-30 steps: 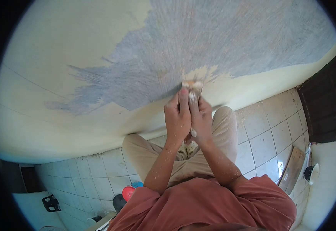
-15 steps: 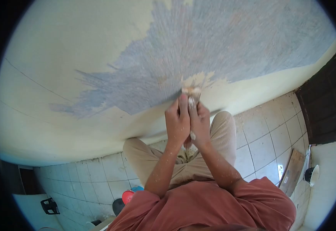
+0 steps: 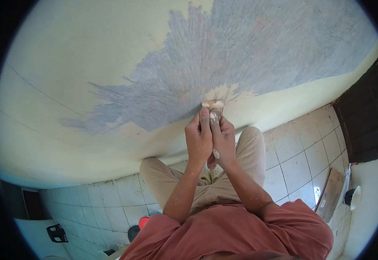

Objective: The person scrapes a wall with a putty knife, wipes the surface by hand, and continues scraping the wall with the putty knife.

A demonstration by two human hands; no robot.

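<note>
Both my hands grip one scraper (image 3: 212, 105), its blade flat against the wall and crusted with pale scrapings. My left hand (image 3: 199, 138) is closed on the left of its handle, thumb stretched toward the blade. My right hand (image 3: 224, 141) is wrapped round the right side, with white residue on its thumb. Below the hands pokes the handle's brown end; most of the handle is hidden. Ahead, the wall (image 3: 80, 47) has cream paint around a large grey-blue bared patch (image 3: 241, 47). The blade sits at the lower edge of that patch, by a small cream remnant.
My bent knees are close to the wall above a white tiled floor (image 3: 293, 169). A wooden board (image 3: 331, 195) and a black-and-white bucket (image 3: 352, 198) are at the right, near a dark door (image 3: 366, 112). A black plastic item (image 3: 56, 233) lies at the lower left.
The scraper and both hands have shifted very slightly left and down along the wall. Both hands keep the same grip.
</note>
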